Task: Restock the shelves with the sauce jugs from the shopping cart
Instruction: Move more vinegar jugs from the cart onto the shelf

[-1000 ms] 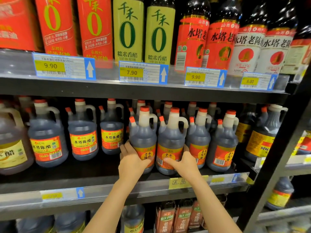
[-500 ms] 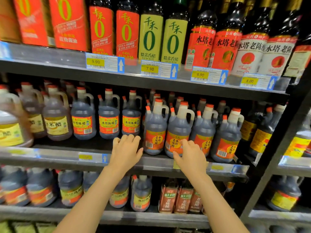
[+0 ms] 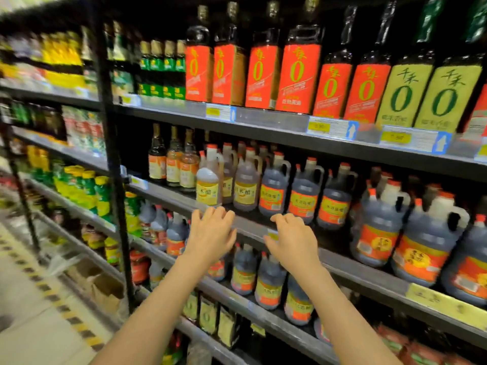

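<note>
Left hand (image 3: 210, 234) and right hand (image 3: 292, 239): fingers relaxed, holding nothing, raised before the grey metal shelf edge (image 3: 253, 229). Dark plastic sauce jugs with orange-red labels (image 3: 379, 227) stand on that shelf, to the right of both hands, untouched.

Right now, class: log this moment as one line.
left hand: open, empty | right hand: open, empty | jugs: shelved | cart: unseen

Dark sauce jugs (image 3: 374, 227) with red caps, white handled necks and orange-red labels stand upright on the middle shelf (image 3: 363, 272) at right, packed side by side near its front edge, motion-blurred.
</note>
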`<state>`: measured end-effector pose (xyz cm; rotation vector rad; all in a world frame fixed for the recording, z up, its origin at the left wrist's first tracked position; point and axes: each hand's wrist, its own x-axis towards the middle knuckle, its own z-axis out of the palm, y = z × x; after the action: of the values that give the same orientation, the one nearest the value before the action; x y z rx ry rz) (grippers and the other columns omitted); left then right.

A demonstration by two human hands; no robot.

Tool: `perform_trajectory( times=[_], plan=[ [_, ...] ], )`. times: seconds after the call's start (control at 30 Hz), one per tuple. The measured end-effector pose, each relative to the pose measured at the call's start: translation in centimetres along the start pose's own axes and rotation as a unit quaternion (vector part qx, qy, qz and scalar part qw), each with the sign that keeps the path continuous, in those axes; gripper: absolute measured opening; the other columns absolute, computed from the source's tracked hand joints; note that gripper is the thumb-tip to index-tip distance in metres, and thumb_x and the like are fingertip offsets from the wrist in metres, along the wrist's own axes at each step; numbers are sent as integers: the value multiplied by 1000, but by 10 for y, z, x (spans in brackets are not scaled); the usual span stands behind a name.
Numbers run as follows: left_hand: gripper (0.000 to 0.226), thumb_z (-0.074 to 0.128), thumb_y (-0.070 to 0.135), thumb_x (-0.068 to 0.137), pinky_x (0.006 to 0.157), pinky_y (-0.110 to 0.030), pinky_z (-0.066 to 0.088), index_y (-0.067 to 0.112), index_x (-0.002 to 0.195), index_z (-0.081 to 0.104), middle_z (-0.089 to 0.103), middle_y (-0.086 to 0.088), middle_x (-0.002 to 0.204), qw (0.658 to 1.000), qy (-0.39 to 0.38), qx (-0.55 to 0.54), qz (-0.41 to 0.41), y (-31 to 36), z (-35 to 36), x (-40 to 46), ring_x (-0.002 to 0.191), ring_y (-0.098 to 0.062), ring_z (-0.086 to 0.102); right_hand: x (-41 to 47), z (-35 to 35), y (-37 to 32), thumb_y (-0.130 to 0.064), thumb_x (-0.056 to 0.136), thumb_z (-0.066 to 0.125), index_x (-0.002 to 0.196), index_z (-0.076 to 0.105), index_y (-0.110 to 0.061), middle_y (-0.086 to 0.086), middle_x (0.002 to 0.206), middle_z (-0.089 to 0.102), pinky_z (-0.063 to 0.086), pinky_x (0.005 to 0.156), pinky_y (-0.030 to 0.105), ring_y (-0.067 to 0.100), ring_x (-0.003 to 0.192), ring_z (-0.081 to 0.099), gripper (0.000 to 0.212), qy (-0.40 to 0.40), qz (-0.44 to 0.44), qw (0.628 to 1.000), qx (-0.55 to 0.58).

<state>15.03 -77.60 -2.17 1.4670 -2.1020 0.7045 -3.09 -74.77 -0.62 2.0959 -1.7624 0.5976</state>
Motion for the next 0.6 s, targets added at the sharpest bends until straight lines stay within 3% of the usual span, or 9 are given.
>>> perform_trajectory(
  times=[0.23, 0.37, 0.53, 0.6],
  plan=[
    [34, 82, 29, 61, 63, -44, 50, 14, 87, 66, 63, -4, 79, 985, -68, 89, -128, -175, -32, -79, 72, -28, 64, 55, 44, -185, -42, 94, 46, 130, 45, -15, 7, 122, 54, 45, 89, 36, 27, 114, 49, 45, -26, -138, 986, 95],
    [33, 53, 32, 89, 89, -46, 40, 13, 117, 55, 58, -8, 110, 970, -95, 112, -193, -277, -55, -127, 106, -32, 55, 76, 62, -304, -42, 94, 45, 130, 43, -16, 6, 123, 52, 46, 88, 37, 27, 116, 48, 45, -28, -203, 970, 131],
    [42, 40, 35, 95, 97, -40, 33, 16, 133, 41, 49, -5, 127, 947, -105, 171, -252, -387, -82, -187, 119, -27, 45, 97, 84, -439, -43, 93, 45, 121, 46, -17, 4, 118, 54, 46, 84, 35, 25, 113, 49, 38, -47, -252, 953, 159],
    [38, 41, 35, 94, 94, -39, 34, 17, 128, 45, 50, -3, 123, 936, -106, 192, -277, -425, -87, -207, 117, -26, 45, 104, 94, -485, -44, 93, 45, 124, 46, -18, 3, 118, 54, 48, 84, 35, 23, 113, 49, 41, -53, -268, 947, 171]
  ],
)
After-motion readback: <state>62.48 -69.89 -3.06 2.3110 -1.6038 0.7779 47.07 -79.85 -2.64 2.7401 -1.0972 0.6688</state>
